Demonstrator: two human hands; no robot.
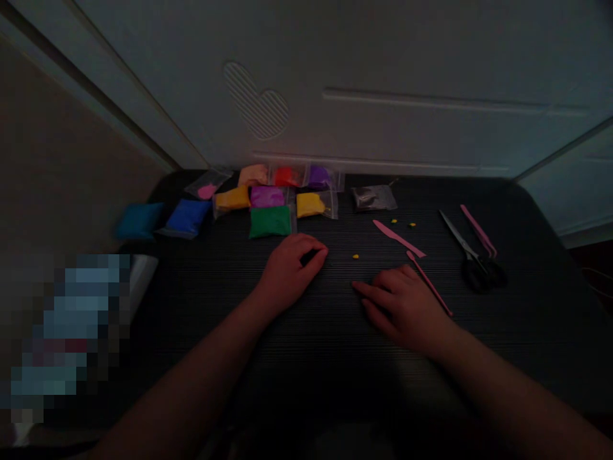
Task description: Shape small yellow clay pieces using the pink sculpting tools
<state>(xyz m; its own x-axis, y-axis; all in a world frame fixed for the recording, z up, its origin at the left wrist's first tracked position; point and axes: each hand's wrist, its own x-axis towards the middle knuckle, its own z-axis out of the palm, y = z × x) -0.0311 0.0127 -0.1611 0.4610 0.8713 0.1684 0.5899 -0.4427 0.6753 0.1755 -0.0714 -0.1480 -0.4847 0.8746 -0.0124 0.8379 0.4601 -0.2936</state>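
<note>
My left hand [292, 268] rests on the dark table [335, 358] just below the green clay bag [270, 222]; its fingers are curled round something dark that I cannot make out. Flat on the table to its right lies my right hand [402, 303], fingers stretched toward the left and touching nothing. A small yellow crumb of clay [355, 257] sits between and just above the two hands. A pink modelling tool [428, 282] lies beside my right hand, another pink tool [397, 237] above it.
Several bags of coloured clay line the table's back: blue [188, 216], yellow [310, 204], purple [267, 195], red [286, 176]. A dark bag [373, 198] lies farther right. Black scissors [472, 255] and a pink tool [477, 230] sit at right. White panels stand behind.
</note>
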